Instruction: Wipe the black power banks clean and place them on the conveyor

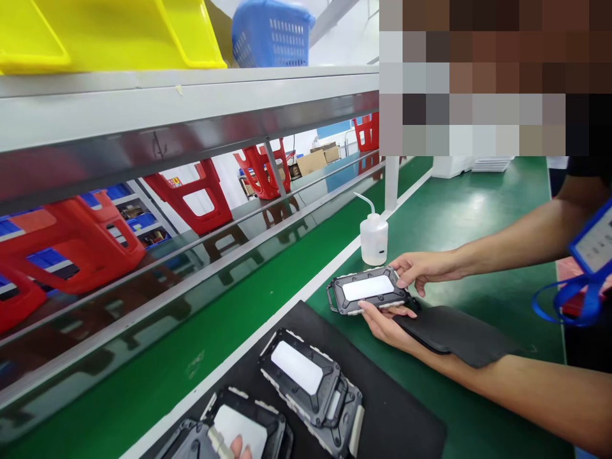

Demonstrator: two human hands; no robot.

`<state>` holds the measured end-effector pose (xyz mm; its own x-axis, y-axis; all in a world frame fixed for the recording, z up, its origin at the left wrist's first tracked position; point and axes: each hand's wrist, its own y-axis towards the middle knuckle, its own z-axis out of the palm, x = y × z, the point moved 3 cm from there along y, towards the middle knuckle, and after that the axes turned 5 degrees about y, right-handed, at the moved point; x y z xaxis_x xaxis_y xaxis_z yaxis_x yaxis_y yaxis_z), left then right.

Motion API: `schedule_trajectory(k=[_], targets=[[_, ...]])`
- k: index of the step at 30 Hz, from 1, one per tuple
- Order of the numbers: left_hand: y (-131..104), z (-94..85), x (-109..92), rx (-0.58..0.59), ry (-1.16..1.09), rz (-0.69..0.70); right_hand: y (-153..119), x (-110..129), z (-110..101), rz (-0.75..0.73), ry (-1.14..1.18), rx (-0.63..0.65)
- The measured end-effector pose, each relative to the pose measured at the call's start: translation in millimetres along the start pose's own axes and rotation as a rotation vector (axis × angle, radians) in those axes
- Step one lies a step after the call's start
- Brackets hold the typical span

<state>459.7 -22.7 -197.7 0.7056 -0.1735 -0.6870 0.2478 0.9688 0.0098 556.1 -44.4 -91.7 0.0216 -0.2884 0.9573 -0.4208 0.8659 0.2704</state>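
Note:
At the bottom edge, a few fingertips (240, 449) of one of my hands show, seemingly the right. They are beside a rugged grey-and-black device (194, 441) and in front of the white panel of another such device (241, 426); whether they grip anything is cut off. My other hand is out of frame. More devices of this kind (299, 376), one resting on another, are on the black mat (382, 408). Across the bench, a co-worker's two hands (423, 271) hold a similar device (368, 290) with a white panel.
Near the co-worker stands a white squeeze bottle (373, 239) with a bent spout. A dark flat sheet (471, 335) lies by their forearm. Overhead, a shelf (191, 95) bears a yellow bin (109, 32) and a blue basket (272, 35). Red stools (191, 197) rest beyond the green bench.

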Motion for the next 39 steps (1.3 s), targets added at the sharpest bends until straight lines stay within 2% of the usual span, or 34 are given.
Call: schedule_trajectory(k=[4,10,22,30,39], targets=[[0.0,-4.0,6.5,-0.034,-0.039,-0.01,-17.8,-17.4,-10.0,0.101,0.088,0.036],[-2.8,-5.8,9.8,-0.051,-0.052,-0.024,-29.6,-32.4,-18.4,0.179,0.198,-0.001],[-3.6,-5.1,6.5,-0.08,-0.097,0.003,-34.6,-43.6,-19.4,0.222,0.287,-0.051],[-3.4,-4.4,3.5,-0.051,-0.1,0.038,-35.1,-36.4,-21.0,0.272,0.302,-0.05],[-3.8,-4.0,0.2,-0.047,-0.061,0.111,-30.7,-44.8,-22.8,0.224,0.286,-0.049]])
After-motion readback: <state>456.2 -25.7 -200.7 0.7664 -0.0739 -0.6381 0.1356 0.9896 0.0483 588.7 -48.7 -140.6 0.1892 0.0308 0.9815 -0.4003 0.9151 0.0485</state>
